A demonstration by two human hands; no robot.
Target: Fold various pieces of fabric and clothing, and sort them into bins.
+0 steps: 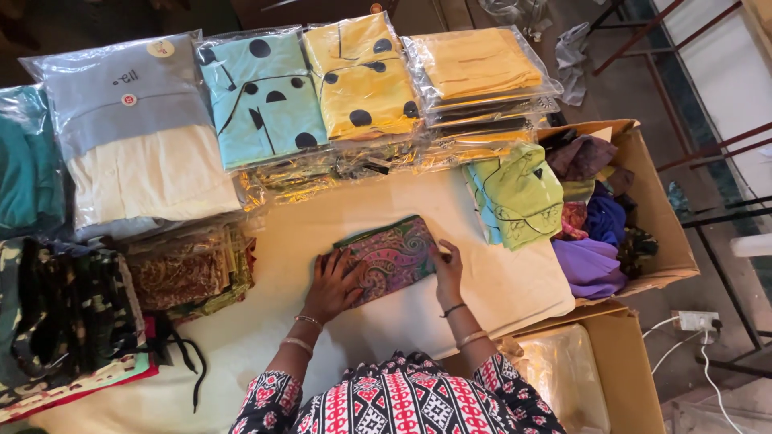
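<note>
A folded garment with a purple, pink and green paisley print [392,257] lies on the cream cloth-covered table [322,221] in front of me. My left hand [334,285] rests flat on its left end, fingers spread. At the garment's right edge my right hand [448,272] presses down with fingers together. Both wrists wear bangles, and my patterned red, black and white sleeves show at the bottom.
Bagged folded garments line the back: grey and cream [137,137], turquoise with black dots [261,96], yellow with black dots [362,76], plain yellow [478,64]. A green folded piece [519,197] lies right. A cardboard box [655,213] holds loose clothes. Dark printed stacks [64,313] sit left.
</note>
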